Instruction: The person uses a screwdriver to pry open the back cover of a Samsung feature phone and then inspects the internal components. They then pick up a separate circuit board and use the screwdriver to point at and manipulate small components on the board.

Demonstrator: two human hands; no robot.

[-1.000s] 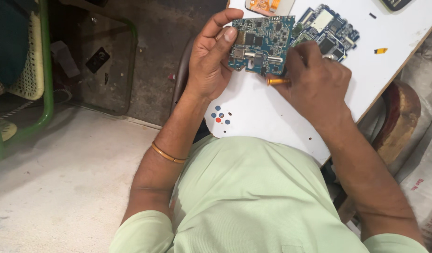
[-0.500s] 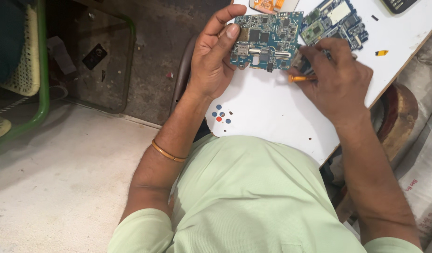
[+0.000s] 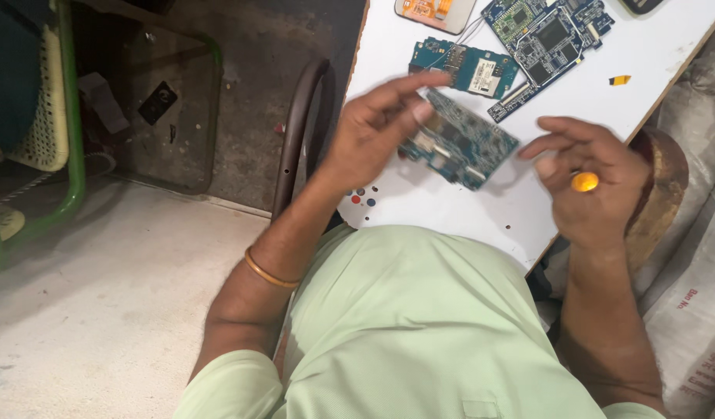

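White tabletop (image 3: 606,46) fills the far right of the view, and over its near part the left hand (image 3: 373,136) pinches a blue-green circuit board (image 3: 460,143) by its far-left corner, thumb and fingers closed on the edge. Held that way the board tilts clear of the table, its face turned up toward the person. The right hand (image 3: 586,178) hovers just right of the board with fingers loosely curled; a small orange-yellow handle end (image 3: 584,181) shows between them, so it looks closed on a slim tool, though its tip is hidden. Farther off lie a smaller blue board (image 3: 466,66), a larger dark blue board (image 3: 548,35) and an orange-backed panel (image 3: 435,9), spread flat and apart. A tiny orange piece (image 3: 620,79) sits alone to the right. Coloured dots (image 3: 361,195) mark the near-left table corner. A metal bangle (image 3: 268,271) circles the left wrist.
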